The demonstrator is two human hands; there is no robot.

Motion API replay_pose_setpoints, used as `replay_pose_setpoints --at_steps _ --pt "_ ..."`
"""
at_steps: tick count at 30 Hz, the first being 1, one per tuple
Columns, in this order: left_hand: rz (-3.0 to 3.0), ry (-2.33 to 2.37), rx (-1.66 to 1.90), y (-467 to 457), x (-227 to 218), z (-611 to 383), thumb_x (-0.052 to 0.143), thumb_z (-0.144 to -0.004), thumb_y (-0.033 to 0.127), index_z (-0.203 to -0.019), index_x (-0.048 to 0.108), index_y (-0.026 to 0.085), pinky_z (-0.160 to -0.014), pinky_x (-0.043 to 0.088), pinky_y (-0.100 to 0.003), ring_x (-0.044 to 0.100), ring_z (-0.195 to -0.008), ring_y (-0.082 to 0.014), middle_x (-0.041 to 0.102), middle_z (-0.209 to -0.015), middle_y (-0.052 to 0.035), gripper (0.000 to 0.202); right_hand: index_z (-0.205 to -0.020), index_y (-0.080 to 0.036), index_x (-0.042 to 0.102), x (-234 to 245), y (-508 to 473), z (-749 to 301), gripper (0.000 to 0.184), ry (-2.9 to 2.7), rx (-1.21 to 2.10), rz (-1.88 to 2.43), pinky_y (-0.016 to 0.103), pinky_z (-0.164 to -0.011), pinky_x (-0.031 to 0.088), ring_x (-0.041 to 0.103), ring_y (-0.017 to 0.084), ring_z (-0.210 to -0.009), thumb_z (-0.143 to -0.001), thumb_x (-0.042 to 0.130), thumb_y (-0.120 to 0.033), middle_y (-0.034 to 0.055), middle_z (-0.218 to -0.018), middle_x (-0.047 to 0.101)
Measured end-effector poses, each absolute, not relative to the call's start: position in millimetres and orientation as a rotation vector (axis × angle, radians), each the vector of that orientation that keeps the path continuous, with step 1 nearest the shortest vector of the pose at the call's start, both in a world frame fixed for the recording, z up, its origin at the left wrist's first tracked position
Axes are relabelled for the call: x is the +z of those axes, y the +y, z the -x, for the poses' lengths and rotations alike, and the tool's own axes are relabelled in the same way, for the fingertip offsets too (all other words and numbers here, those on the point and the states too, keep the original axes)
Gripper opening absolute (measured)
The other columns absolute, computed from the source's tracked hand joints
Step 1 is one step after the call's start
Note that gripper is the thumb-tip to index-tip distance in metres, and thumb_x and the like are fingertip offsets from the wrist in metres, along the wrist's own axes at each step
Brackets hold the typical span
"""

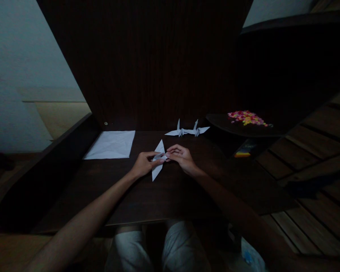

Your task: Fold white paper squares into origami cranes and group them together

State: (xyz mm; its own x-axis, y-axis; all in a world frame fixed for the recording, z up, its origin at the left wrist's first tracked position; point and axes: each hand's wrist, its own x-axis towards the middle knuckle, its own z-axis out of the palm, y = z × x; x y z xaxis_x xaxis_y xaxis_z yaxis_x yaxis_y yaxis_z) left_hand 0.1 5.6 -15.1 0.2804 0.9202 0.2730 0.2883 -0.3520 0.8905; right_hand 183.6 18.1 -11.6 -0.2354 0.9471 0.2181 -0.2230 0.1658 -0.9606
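Note:
A white folded paper crane (158, 172) is held over the dark desk, its two pointed wings spread away from me and toward me. My left hand (143, 164) pinches its middle between thumb and fingers from the left. From the right, my right hand (182, 157) closes thumb and fingertips on the crane's small right end, and the fingertips cover part of the folds there. Beyond my hands, two finished-looking paper cranes (197, 130) stand side by side near the desk's back panel. A stack of white paper sheets (110, 145) lies to the left.
On a raised corner shelf (218, 122) at the right sits a pile of small pink, red and yellow pieces (248, 118). Under it is a colourful item (243, 154). A dark side panel (45, 170) bounds the desk (136, 204) at left.

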Motion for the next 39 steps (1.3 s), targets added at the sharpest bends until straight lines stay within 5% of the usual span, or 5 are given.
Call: replay_pose_setpoints --at_steps 19,29,39 --pt "-1.808 1.091 1.146 4.6 -8.5 -1.9 0.071 -0.069 0.032 -0.089 0.073 0.016 -0.079 0.051 -0.034 0.067 -0.083 -0.0217 0.074 -0.089 -0.0061 0.026 -0.080 -0.017 0.064 -13.4 18.7 -185.1 0.027 -1.460 1.402 0.814 0.022 -0.050 0.048 0.059 0.011 -0.061 -0.062 0.078 -0.033 -0.0006 -0.069 0.063" --pt "-1.709 1.158 1.098 2.2 -5.9 -3.9 0.066 -0.074 0.045 -0.083 0.072 0.014 -0.054 0.041 -0.022 0.058 -0.062 -0.0135 0.068 -0.071 -0.0016 0.033 -0.083 -0.018 0.066 -9.9 16.3 -185.7 0.026 -1.533 1.263 0.829 0.020 -0.044 0.044 0.055 0.010 -0.056 -0.070 0.070 -0.040 -0.0008 -0.067 0.060" --pt "-1.380 1.108 1.127 4.6 -6.0 -6.5 0.073 -0.065 0.047 -0.077 0.069 0.012 -0.049 0.035 -0.021 0.050 -0.053 -0.0098 0.060 -0.063 0.0001 0.037 -0.076 -0.017 0.065 -14.9 18.7 -185.0 0.024 -1.553 1.179 0.915 0.021 -0.041 0.039 0.048 0.008 -0.049 -0.069 0.071 -0.039 -0.0011 -0.063 0.059"
